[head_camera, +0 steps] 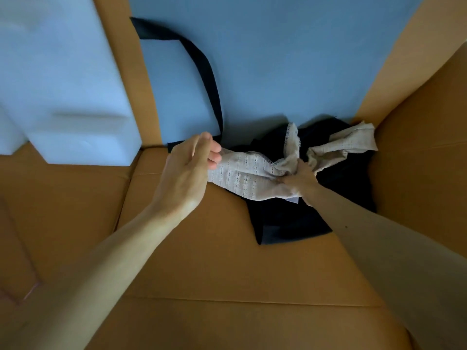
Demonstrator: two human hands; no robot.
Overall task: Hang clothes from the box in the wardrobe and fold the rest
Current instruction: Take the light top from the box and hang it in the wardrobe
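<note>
Reaching into the cardboard box (202,261), just right of a white foam block (70,97), the left hand (187,170) pinches one end of a beige eyelet-knit garment (242,173) between thumb and curled fingers. The right hand (300,176) clenches its bunched middle, fingers closed tight, above dark clothing (290,223) lying in the box's right corner.

Right hand (300,178) fingertips buried in beige garment (242,173) folds. Dark garment (290,223) partly under beige garment and right forearm (366,231); kind unclear. 2 forearms cut by frame edges. White foam block (63,84) blurred, cut by left edge. Box (417,173) walls run past frame
</note>
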